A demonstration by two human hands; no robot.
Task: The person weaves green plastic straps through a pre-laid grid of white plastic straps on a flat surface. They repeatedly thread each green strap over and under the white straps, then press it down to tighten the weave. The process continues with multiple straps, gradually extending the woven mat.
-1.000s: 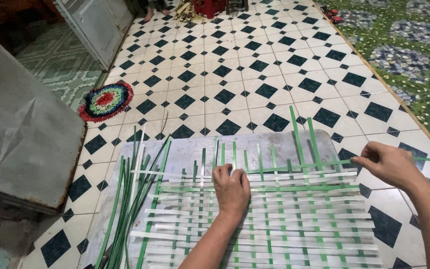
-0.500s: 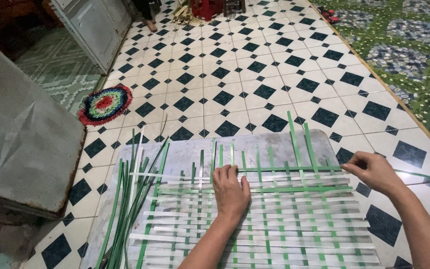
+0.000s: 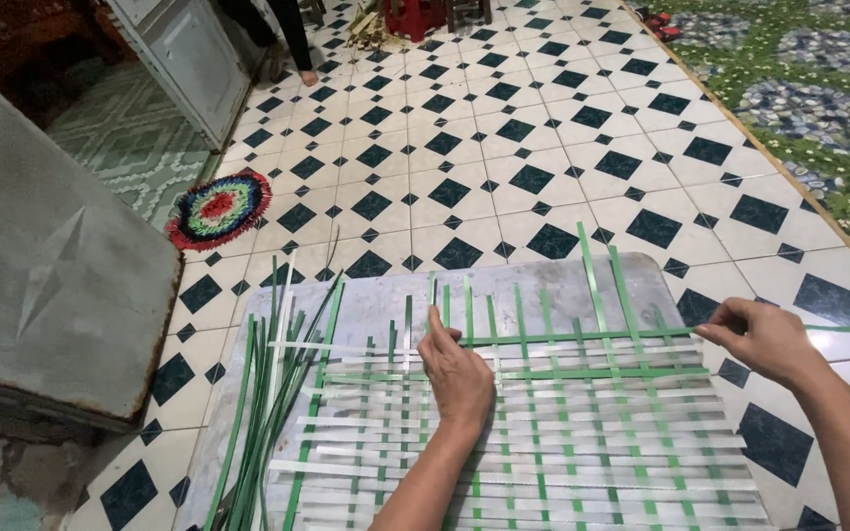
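1. The left hand lies flat on the mat, fingers stretched out and holding nothing, tips at the top green strip.
2. The right hand is at the mat's right edge, fingers pinched shut on that same green strip.
3. The mat is woven from green and white strips and lies on a grey board on the tiled floor.
4. Loose green strips lie in a bunch by the mat's left side.
5. A round, bright rug sits on the floor, well apart.
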